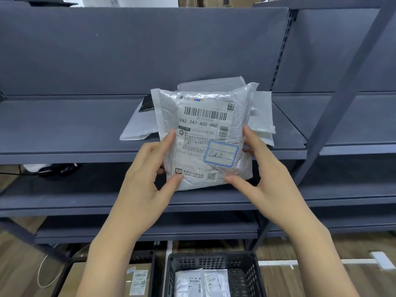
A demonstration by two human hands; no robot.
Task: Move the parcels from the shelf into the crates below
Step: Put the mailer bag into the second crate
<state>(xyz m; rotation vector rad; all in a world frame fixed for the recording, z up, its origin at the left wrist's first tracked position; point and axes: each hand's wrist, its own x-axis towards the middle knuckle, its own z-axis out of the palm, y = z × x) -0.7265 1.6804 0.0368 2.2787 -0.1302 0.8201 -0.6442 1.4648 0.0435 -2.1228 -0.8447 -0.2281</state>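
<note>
- Head view: both hands hold up a white bubble mailer (205, 136), label facing the camera, in front of the grey shelf (64, 125).
- The left hand (147, 179) pinches its lower left edge between thumb and fingers; the right hand (263, 166) grips the right edge, thumb on the lower front.
- Risk, as I judge it: the plastic skin looks slick and crinkly, and both grips sit low, so the padded top could flop or the packet slip on the way down.
- The black slatted crate (246, 273) at 6 o'clock already holds two white parcels (201, 284); a careless drop might land on its rim.
- More soft white mailers (261, 125) lie flat on the shelf at 2 o'clock of the held one, with a black pouch (146, 105) at 10 o'clock.
- A cardboard box (128, 281) sits at the crate's 9 o'clock.
</note>
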